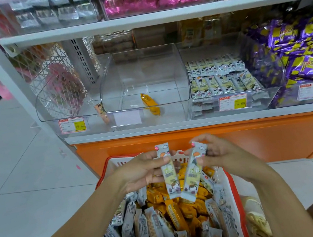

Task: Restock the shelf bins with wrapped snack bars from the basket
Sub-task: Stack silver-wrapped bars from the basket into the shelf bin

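Observation:
My left hand (142, 170) pinches one white cartoon-printed snack bar (170, 174) upright above the basket. My right hand (219, 153) holds a second, matching bar (193, 170) beside it, tilted so the two lower ends nearly meet. Below them the red-rimmed basket (235, 193) is heaped with grey, white and orange wrapped bars (176, 213). On the shelf straight ahead stands a clear bin (142, 80) holding a single orange bar (150, 104). The bin (229, 100) to its right holds rows of matching white bars (218, 78).
A left clear bin (64, 102) shows one pale bar (102, 110) at its right edge. Purple-and-yellow packets (302, 53) fill the far-right bin. Pink and silver packs sit on the upper shelf (158, 16). An orange cabinet front (254, 141) lies under the shelf; white floor tiles spread left.

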`<state>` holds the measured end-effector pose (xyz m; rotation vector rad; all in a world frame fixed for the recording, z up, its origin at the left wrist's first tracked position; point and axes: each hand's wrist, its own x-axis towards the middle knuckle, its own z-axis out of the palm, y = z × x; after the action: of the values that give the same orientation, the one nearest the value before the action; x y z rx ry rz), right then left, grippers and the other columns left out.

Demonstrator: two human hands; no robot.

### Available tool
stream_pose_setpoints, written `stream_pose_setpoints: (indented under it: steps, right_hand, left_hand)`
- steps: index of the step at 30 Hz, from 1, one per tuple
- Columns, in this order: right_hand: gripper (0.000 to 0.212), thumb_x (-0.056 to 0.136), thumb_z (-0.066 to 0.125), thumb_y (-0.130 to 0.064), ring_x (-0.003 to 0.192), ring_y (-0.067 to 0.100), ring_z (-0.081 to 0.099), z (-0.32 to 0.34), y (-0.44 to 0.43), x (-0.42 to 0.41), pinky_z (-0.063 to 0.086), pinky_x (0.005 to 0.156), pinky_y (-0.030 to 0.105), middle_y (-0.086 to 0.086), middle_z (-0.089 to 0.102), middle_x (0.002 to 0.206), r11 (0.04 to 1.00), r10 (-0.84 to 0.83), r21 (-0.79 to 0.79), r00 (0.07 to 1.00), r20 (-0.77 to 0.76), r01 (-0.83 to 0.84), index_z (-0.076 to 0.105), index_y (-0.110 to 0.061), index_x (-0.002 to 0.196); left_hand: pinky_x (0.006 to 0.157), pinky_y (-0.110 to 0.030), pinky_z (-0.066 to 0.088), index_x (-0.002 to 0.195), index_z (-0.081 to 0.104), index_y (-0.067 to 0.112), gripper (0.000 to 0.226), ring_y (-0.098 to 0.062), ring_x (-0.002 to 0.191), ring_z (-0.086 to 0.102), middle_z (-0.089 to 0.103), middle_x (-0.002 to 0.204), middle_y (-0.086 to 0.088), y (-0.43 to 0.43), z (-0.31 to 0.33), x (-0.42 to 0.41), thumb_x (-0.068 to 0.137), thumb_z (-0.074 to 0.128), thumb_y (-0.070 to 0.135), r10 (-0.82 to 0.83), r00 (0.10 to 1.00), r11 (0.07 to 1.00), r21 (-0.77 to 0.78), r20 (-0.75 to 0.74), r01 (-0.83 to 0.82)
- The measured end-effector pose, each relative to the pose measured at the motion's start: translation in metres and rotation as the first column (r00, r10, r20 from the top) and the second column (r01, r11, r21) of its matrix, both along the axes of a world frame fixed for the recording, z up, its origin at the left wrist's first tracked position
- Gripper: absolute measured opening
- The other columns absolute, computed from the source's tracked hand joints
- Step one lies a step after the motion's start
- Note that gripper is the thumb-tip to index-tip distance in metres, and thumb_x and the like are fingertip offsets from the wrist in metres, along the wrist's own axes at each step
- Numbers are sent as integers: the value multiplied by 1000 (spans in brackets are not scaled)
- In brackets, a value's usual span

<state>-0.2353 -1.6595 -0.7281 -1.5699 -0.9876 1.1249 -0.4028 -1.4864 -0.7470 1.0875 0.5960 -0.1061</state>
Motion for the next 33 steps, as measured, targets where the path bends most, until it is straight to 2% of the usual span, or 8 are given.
stream_pose_setpoints:
  steps: [4,12,15,18,25,27,30,33]
  right_hand:
    - [46,89,66,-11,103,11,65,-7,6,-9,53,90,29,0,60,120,1000,-12,17,1000,19,11,53,-35,127]
    - [16,81,76,-16,90,11,66,-7,32,-20,51,75,28,-6,67,89,801,-563,311,820,104,511,61,-22,85]
    - [36,86,69,-36,94,-3,55,5,28,-30,47,84,17,-15,54,109,854,-519,296,738,431,427,62,-32,121]
    - [79,83,69,-48,107,6,50,14,30,-42,46,85,20,-10,42,122,885,-452,235,613,648,403,27,-36,149]
    - [75,82,71,-37,103,17,52,35,37,-14,47,82,31,-7,46,108,753,-653,453,456,605,478,37,-25,147]
    - [69,83,70,-39,101,14,50,49,34,8,41,77,26,-7,45,108,733,-670,435,443,596,523,41,-26,145]
    - [64,84,71,-36,99,16,52,72,30,53,39,77,26,2,55,121,672,-707,361,415,574,647,45,-22,140]
    - [61,82,72,-39,94,23,58,91,36,103,43,77,31,9,64,114,631,-725,170,498,476,757,52,-9,132]
  left_hand:
    - [95,-42,51,126,56,8,49,-27,111,63,66,120,-13,-15,3,17,79,67,19,-57,998,995,85,-33,60]
    - [89,-37,54,112,66,2,41,-24,105,66,70,110,-11,-17,23,44,73,75,14,149,989,971,185,8,-148]
    - [82,-39,54,112,62,-5,35,-31,102,65,69,109,-18,-17,31,55,80,71,8,318,945,935,136,82,-326]
    - [84,-44,54,118,59,-5,40,-34,96,66,67,111,-22,-17,46,69,81,68,8,398,902,903,104,168,-417]
    - [93,-36,50,123,57,4,48,-23,107,63,66,118,-13,-24,73,83,80,65,24,224,910,943,158,348,-293]
    - [96,-23,46,125,59,14,42,-15,116,58,65,122,1,-19,77,85,89,60,33,174,931,801,504,322,-324]
    - [101,-22,34,137,49,22,47,-12,131,43,49,140,6,0,67,83,93,57,35,194,961,256,935,199,-245]
    - [110,-27,27,142,42,20,51,-15,140,31,37,150,-1,15,49,80,94,56,29,172,982,122,988,73,-95]
